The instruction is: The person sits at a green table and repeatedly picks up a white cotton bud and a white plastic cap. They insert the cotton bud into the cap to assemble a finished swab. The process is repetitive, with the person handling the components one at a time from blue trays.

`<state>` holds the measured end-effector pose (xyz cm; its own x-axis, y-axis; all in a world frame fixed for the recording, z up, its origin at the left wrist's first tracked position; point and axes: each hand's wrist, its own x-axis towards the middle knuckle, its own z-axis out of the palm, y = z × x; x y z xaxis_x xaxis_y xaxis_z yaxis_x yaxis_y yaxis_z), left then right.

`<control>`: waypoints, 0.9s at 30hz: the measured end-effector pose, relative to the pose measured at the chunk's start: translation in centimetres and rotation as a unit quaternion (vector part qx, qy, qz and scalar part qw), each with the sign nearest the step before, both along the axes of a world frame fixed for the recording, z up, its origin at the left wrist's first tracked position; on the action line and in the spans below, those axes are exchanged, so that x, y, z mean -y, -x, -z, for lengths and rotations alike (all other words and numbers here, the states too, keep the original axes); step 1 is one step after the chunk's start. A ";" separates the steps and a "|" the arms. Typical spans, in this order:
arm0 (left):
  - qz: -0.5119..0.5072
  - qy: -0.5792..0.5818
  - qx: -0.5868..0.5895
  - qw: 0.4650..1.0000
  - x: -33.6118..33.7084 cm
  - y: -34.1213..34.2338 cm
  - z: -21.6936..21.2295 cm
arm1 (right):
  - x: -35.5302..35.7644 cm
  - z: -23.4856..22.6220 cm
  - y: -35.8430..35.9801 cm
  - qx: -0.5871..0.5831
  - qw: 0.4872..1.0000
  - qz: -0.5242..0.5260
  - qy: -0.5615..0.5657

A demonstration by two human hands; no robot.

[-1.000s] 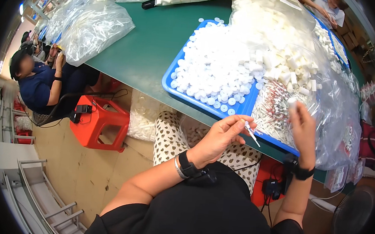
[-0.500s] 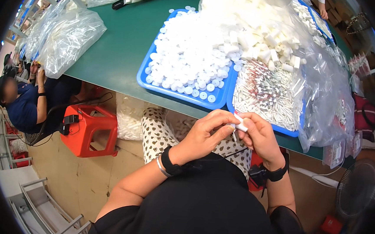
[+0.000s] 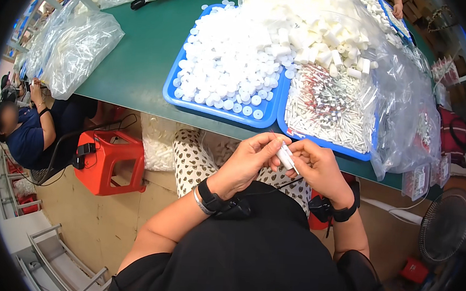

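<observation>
Just in front of the near edge of the green counter (image 3: 141,69), above the patterned trousers (image 3: 191,161) of a lap, a white cylinder (image 3: 285,158) is gripped by both hands: its upper end is pinched by the left hand (image 3: 253,159), and its lower part is held by the curled fingers of the right hand (image 3: 317,170).

Along the counter's near edge, a blue tray of discs (image 3: 270,111) and, to its right, a blue tray of thin pieces (image 3: 351,152) are set side by side. The counter's right portion is crowded by a clear bag (image 3: 403,109), by which the near edge is reached. Towards the counter's left end, sideways room is left between the disc-filled tray and another bag (image 3: 86,48). Below that end, floor space is taken up by a red stool (image 3: 93,171).
</observation>
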<state>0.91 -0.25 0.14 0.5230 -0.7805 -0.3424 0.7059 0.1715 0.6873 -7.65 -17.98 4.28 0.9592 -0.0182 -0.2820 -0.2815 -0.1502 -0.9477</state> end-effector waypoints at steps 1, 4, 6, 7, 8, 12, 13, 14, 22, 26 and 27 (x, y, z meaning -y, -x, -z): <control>0.002 0.000 0.001 1.000 -0.1 0.0 0.0 | 0.1 0.0 0.0 -0.017 0.999 0.011 -0.029; 0.008 -0.006 0.008 1.000 -0.1 0.0 -0.1 | 0.7 0.1 0.1 -0.090 0.981 0.055 -0.161; 0.005 -0.016 0.003 1.000 -0.1 0.1 -0.1 | 0.6 0.2 0.1 -0.092 0.978 0.054 -0.178; 0.001 -0.021 -0.006 1.000 0.0 0.2 -0.2 | 0.6 0.4 0.1 -0.092 0.977 0.056 -0.185; -0.003 -0.026 -0.015 1.000 0.2 0.2 -0.3 | 0.6 0.9 0.3 -0.077 0.979 0.059 -0.182; 0.006 -0.021 0.004 1.000 0.4 0.5 -1.6 | 0.5 1.5 0.7 -0.013 0.993 0.057 -0.101; 0.013 -0.016 0.013 1.000 0.1 0.5 -0.9 | 0.8 0.5 0.4 -0.003 0.998 0.032 -0.053; 0.022 -0.011 0.022 0.999 -0.1 0.4 -0.5 | 1.1 -0.3 0.1 0.006 1.000 0.010 -0.005; 0.032 0.035 -0.012 0.999 0.2 1.0 -0.4 | 11.4 0.2 -2.9 0.149 0.685 0.152 0.697; 0.065 0.010 0.027 0.997 -0.1 0.9 -0.6 | 12.3 1.0 -3.1 0.176 0.675 0.138 0.703; 0.058 0.010 0.027 0.998 -0.1 0.8 -1.0 | 12.3 1.2 -3.1 0.192 0.677 0.146 0.695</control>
<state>0.12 -0.16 1.15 0.4467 -0.8429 -0.2998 0.6836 0.1054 0.7222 -4.58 -30.27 3.11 0.8550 -0.2141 0.4724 -0.2640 -0.9636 0.0411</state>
